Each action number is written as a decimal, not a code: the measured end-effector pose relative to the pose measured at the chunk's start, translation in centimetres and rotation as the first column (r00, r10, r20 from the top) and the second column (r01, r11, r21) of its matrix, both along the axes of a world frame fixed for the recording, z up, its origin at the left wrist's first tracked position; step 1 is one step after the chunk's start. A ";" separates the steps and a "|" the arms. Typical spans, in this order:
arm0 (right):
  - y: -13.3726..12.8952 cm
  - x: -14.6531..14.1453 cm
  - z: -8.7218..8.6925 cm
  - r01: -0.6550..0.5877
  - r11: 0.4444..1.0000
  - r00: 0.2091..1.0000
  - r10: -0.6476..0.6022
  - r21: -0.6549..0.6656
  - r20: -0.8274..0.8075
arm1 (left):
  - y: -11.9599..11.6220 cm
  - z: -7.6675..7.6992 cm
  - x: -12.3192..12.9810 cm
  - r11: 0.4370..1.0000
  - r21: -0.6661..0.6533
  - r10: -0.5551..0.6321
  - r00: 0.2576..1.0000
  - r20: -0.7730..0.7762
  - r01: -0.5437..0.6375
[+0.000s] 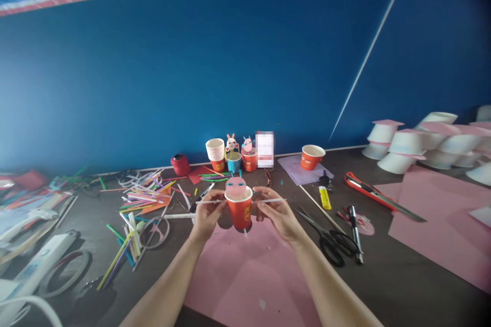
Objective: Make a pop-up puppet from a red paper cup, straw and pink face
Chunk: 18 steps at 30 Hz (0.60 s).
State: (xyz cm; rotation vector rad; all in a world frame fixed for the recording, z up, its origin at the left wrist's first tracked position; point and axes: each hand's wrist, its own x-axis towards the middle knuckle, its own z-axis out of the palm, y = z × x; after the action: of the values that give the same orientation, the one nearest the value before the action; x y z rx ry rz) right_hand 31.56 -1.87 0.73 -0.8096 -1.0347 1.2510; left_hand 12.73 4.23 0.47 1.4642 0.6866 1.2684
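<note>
A red paper cup (239,213) is up in front of me over pink paper, with a pink face cutout (236,184) with blue horn-like pieces standing at its rim. A pale straw (203,202) juts out at the cup's left side, pinched in my left hand (210,213). On the other side a second pale straw end (279,200) shows between the closed fingers of my right hand (276,213). Whether both ends belong to one straw through the cup is hidden. Another short straw end (245,232) pokes out below the cup.
Pink paper (245,281) lies beneath my hands. Loose coloured straws (149,194) spread at the left. Scissors (332,240), a yellow glue tube (324,197) and a red utility knife (378,194) lie at the right. Finished cup figures (233,156) stand against the blue wall (230,71).
</note>
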 end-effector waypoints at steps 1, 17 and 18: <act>0.1 0.0 -0.1 -0.008 1.000 1.000 0.008 -0.008 -0.003 | 0.1 -0.2 0.0 0.999 -0.032 -0.003 1.000 0.017 0.004; 0.3 0.7 -0.2 -0.026 0.998 0.997 0.022 -0.060 -0.080 | -0.6 2.7 0.3 0.963 -0.244 -0.138 0.986 -0.097 0.111; 0.2 0.7 -0.3 -0.031 0.998 0.996 0.026 -0.059 -0.084 | -0.6 2.8 0.2 0.964 -0.241 -0.142 0.983 -0.119 0.110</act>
State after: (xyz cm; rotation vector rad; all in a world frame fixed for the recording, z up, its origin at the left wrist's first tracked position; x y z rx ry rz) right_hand 32.26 -1.63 0.47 -0.7843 -0.9482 1.3345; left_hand 12.93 3.64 3.32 1.3839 0.7915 0.9625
